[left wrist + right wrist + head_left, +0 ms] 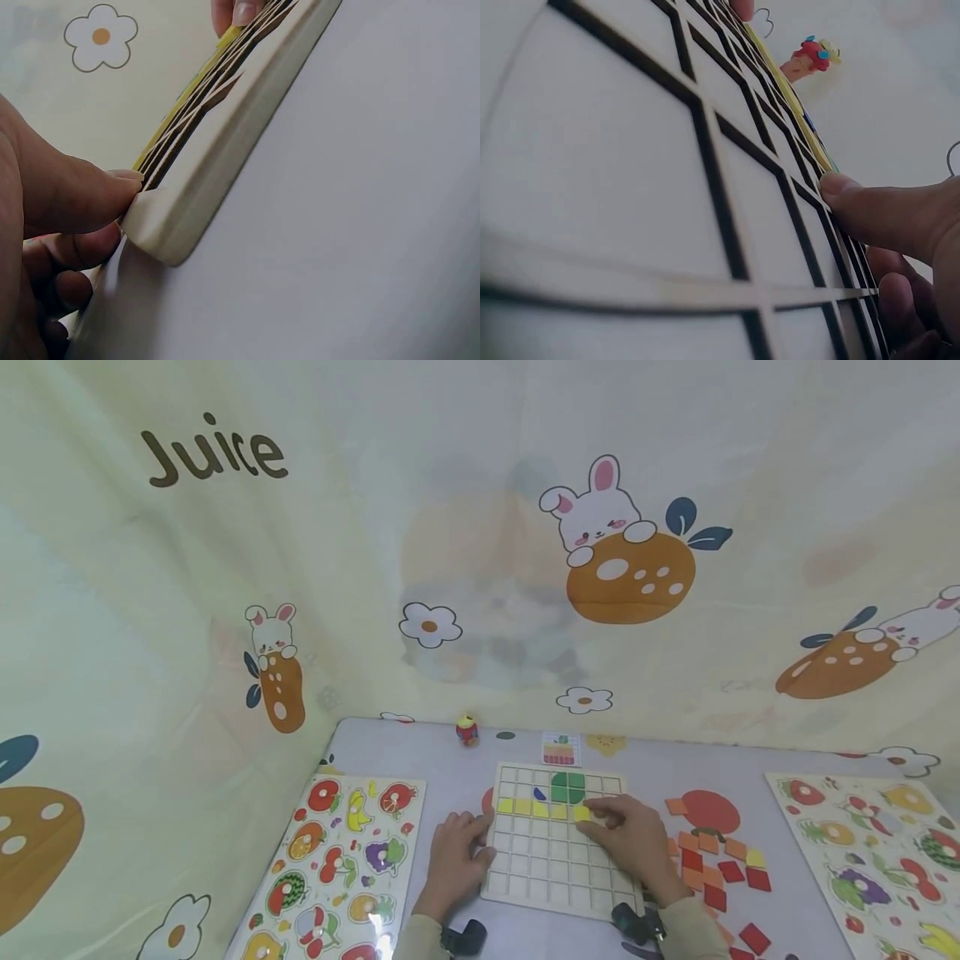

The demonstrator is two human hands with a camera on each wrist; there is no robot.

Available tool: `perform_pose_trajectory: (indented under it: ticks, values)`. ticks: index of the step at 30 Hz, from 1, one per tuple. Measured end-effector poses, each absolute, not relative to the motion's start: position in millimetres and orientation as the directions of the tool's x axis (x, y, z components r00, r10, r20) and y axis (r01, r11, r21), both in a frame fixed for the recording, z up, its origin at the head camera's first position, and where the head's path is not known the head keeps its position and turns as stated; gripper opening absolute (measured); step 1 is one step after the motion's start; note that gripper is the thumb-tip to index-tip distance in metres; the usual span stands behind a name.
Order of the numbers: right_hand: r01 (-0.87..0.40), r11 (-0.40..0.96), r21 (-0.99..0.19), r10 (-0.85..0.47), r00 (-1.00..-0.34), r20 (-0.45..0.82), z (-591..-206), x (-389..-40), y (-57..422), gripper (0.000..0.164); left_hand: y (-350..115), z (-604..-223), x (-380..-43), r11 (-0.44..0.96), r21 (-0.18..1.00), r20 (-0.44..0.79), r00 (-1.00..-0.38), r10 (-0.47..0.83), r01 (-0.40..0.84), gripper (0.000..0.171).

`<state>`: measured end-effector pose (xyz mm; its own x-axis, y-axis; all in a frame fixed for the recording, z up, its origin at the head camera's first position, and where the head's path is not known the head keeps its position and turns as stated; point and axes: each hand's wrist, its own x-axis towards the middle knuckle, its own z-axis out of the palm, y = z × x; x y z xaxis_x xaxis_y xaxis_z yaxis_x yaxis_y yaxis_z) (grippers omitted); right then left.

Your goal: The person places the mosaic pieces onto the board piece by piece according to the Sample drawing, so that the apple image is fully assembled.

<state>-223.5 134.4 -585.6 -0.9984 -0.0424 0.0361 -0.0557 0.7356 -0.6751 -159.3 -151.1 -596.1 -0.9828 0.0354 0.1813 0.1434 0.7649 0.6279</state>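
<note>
A pale grid board (551, 860) lies on the table in the head view, with a row of yellow square tiles (522, 807) across it. Above that row are green tiles (567, 787) and a small blue piece (540, 794). My left hand (455, 864) holds the board's left edge, thumb on the rim and other fingers curled beside it. My right hand (633, 842) pinches a yellow tile (582, 813) at the right end of the row, between thumb and index finger. In the right wrist view, the thumb (885, 214) lies over the grid, hiding most of this tile.
Loose orange and red tiles (713, 897) and one yellow tile (755, 858) lie right of the board. Fruit puzzle boards stand at left (345, 852) and right (873, 852). Behind are a pattern card (561, 749) and a small toy figure (467, 731).
</note>
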Motion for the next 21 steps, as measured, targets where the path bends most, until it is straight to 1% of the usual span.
perform_pose_trajectory:
  ticks: [5, 11, 21]
  values:
    - [-0.076, 0.733, -0.676, -0.053, -0.997, 0.056, -582.8, -221.9, 134.3, 0.041, -149.9, -596.8, -159.3, 0.782, 0.610, 0.173, -0.985, 0.025, 0.127, 0.053]
    - [-0.058, 0.721, -0.691, -0.046, -0.998, 0.035, -580.5, -221.9, 136.7, 0.034, -149.2, -596.7, -159.3, 0.791, 0.601, 0.167, -0.986, 0.018, 0.116, 0.054]
    - [-0.016, 0.743, -0.670, -0.032, -0.999, -0.011, -579.7, -223.6, 131.8, 0.032, -149.2, -593.7, -158.9, 0.784, 0.610, 0.158, -0.987, 0.018, 0.112, 0.054]
